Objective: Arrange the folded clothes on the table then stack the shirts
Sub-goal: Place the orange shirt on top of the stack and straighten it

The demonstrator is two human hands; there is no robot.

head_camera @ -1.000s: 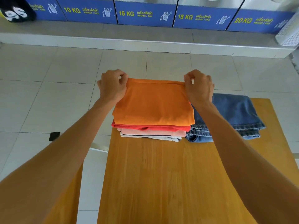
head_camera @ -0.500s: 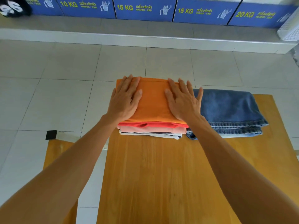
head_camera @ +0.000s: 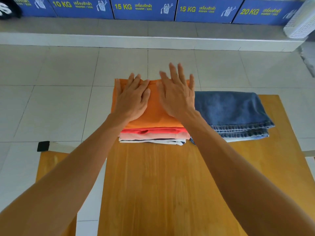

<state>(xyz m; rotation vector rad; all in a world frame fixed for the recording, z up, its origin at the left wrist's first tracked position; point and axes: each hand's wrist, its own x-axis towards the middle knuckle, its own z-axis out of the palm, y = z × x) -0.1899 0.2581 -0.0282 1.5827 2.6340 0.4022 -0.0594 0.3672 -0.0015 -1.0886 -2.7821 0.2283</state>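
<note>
A stack of folded shirts sits at the far left of the wooden table (head_camera: 170, 184). An orange shirt (head_camera: 154, 108) is on top, with a red shirt (head_camera: 153, 130), a pink one (head_camera: 153, 135) and a white one (head_camera: 153, 141) beneath. My left hand (head_camera: 132, 99) lies flat on the orange shirt, fingers spread. My right hand (head_camera: 177, 94) is also flat and open over the shirt, its fingertips reaching past the far edge and slightly blurred. Folded blue jeans (head_camera: 233, 113) lie right beside the stack.
A second wooden surface (head_camera: 51, 166) with a black-capped leg (head_camera: 43, 145) stands lower left. Beyond the table is tiled floor, a raised ledge, blue washer panels (head_camera: 144, 7) and a white basket (head_camera: 300, 23) at the far right.
Both hands let go of the orange shirt's far corners and went flat on top of it. Since then they have slid toward the far edge, the right hand furthest.
</note>
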